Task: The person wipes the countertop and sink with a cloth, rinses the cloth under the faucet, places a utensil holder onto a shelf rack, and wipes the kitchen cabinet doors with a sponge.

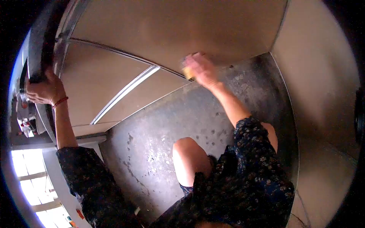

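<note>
My right hand [203, 70] is closed on a small yellow sponge [188, 73], held at the brown panel [171, 30] close to its lower edge. Motion smears these fingers, and most of the sponge is hidden under them. At the upper left, my left hand [46, 90], with a red bracelet at the wrist, grips a dark ledge [42, 49]. Its fingers bend over the ledge, partly out of sight. Between the hands, a dark seam [114, 50] crosses the panelling, and a long silver strip handle [125, 94] slants below it.
A stained grey concrete floor [159, 125] lies beneath my bent knees. Another brown panel [319, 76] stands close on the right. Bright windows [34, 178] show at the lower left, and several small items [27, 121] sit beyond the ledge.
</note>
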Demonstrator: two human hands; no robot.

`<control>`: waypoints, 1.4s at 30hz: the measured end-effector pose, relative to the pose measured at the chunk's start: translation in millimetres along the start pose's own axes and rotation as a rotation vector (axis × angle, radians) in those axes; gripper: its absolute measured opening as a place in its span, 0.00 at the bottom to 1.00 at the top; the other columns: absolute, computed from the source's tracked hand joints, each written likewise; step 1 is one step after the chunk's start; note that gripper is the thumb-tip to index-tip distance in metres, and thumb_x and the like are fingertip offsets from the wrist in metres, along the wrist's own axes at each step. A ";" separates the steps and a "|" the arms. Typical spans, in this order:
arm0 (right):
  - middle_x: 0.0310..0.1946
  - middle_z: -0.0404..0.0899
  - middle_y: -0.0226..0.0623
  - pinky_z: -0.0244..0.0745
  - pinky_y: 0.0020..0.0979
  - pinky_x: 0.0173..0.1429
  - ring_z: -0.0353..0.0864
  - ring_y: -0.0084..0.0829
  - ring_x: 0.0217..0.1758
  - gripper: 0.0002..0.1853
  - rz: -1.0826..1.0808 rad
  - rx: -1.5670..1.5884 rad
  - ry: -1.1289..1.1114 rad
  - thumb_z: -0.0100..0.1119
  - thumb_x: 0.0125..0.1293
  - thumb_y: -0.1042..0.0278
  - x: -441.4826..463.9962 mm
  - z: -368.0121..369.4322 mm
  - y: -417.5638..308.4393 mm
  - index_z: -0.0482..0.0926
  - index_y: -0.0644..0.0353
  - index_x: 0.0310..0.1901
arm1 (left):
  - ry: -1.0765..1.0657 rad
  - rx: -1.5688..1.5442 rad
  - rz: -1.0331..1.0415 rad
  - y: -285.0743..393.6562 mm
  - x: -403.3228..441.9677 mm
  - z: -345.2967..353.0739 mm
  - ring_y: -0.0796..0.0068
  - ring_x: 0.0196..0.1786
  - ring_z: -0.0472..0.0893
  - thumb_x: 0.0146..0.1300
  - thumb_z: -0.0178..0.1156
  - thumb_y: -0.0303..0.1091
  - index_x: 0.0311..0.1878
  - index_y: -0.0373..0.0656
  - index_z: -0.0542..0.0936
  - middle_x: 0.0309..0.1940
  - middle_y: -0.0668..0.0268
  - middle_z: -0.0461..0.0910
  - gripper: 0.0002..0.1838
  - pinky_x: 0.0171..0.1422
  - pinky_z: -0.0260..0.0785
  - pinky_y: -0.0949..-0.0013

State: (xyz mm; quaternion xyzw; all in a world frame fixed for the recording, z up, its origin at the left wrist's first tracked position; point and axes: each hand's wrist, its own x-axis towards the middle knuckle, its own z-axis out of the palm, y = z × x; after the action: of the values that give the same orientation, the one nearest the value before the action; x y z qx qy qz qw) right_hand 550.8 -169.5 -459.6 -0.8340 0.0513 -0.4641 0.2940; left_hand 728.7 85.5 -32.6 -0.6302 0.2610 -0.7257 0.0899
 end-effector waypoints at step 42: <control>0.46 0.72 0.30 0.69 0.32 0.54 0.73 0.28 0.47 0.25 1.705 1.434 0.748 0.36 0.66 0.43 -22.8 125.4 -53.8 0.67 0.55 0.52 | 0.011 0.107 0.049 -30.2 -4.6 32.2 0.47 0.59 0.61 0.39 0.61 0.69 0.56 0.26 0.59 0.52 0.43 0.63 0.56 0.65 0.46 0.47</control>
State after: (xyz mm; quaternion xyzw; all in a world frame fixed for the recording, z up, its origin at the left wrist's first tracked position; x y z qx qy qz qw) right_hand 628.7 -61.6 -497.4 0.0145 0.4030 -0.2559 0.8786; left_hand 766.5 104.7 -19.5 -0.6140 0.2378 -0.7395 0.1398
